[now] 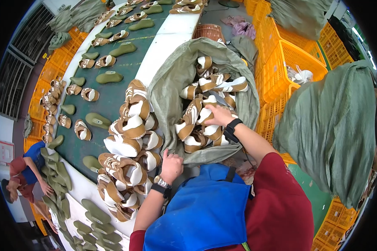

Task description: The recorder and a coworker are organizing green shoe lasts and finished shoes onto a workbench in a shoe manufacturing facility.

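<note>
A large grey-green woven sack (163, 90) stands with its mouth wide, holding several brown-and-white shoes (189, 117). My right hand (219, 116) reaches into it, its fingers closed over a brown-and-white shoe (209, 100) among the others. Part of that shoe is hidden under the hand. My left hand (171, 166) is at the near left of the sack's rim, fingers curled against the cloth edge. A watch and a black band circle the left wrist; another black band is on the right. Left of the sack, a heap of similar shoes (132, 125) lies on the table's edge.
On the green-topped table (125, 67), olive shoe lasts (109, 77) and shoes stand in rows. Another person (29, 167) handles lasts at the far left. Yellow plastic crates (280, 75) and a bulging green sack (331, 125) stand at right.
</note>
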`<state>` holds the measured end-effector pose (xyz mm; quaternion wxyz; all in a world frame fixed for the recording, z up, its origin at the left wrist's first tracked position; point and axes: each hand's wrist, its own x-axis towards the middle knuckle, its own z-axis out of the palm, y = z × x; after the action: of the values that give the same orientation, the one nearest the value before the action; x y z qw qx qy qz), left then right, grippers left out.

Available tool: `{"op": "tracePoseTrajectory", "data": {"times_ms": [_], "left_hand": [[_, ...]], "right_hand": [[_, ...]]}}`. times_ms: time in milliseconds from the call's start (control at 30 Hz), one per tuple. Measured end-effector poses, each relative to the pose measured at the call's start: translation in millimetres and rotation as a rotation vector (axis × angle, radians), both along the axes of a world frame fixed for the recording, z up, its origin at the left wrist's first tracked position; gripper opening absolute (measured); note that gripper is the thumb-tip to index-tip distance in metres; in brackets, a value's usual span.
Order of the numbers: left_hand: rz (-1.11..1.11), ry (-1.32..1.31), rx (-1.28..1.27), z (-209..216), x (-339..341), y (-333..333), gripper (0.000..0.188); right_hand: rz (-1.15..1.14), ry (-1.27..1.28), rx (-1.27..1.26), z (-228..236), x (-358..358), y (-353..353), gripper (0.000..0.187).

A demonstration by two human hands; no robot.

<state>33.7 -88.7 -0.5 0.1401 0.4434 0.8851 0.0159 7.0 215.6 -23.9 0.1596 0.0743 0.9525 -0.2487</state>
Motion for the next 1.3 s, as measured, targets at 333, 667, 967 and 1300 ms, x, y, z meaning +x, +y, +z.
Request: {"op": "tracePoseTrajectory", "data": {"times_ms": [333, 667, 967, 1300], "left_hand": [[0.117, 0.170, 0.390, 148, 19, 0, 0.009], [0.202, 0.066, 0.242, 125, 31, -15, 0.008], [0.327, 0.279, 0.312, 142, 17, -24, 0.020], [0.388, 0.291, 0.363, 138, 15, -28, 0.017]], "right_hand": [[-0.271, 0.456, 0.114, -27, -59, 54, 0.064], [0.203, 0.500, 0.095, 7, -31, -16, 0.053], [0.200, -0.089, -0.521, -64, 10, -76, 0.037], [0.837, -0.284, -0.356, -40, -18, -18, 0.016]]}}
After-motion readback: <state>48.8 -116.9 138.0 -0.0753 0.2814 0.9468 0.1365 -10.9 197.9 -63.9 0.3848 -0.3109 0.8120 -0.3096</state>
